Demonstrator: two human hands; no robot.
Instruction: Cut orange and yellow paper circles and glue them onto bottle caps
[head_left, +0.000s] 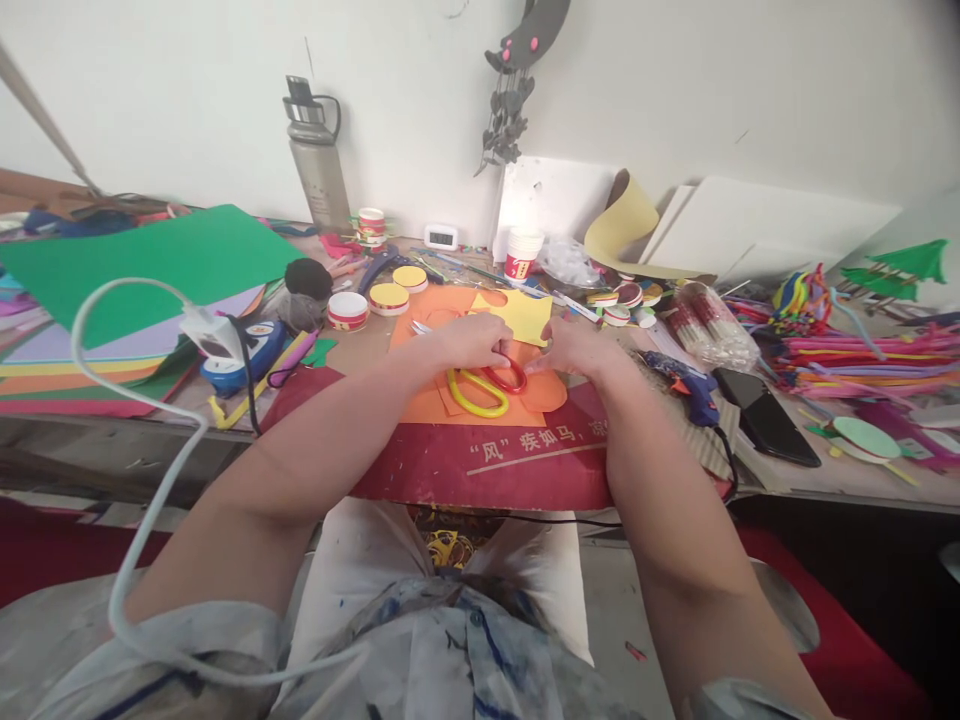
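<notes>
A yellow craft sheet (pixel 521 315) with cut-out edges lies over orange sheets (pixel 424 385) in front of me. My left hand (pixel 480 342) is closed at its lower left edge, fingers bent down and partly hidden. At the sheet's right edge, my right hand (pixel 574 350) pinches with bent fingers. Just below the hands rests a pair of scissors with a yellow handle loop (pixel 480 408) and a red one (pixel 517 378); the blades show partly beyond my left wrist. Everything sits on a dark red board (pixel 420 470) with white lettering.
Green and other coloured sheets (pixel 165 250) are stacked left, beside a blue device (pixel 244 365) with a white cable. A bottle (pixel 319 165), round boxes (pixel 349 312) and paper cups (pixel 523 255) stand behind. Right are a glue gun (pixel 694 390), a phone (pixel 769 415) and pipe cleaners (pixel 847 360).
</notes>
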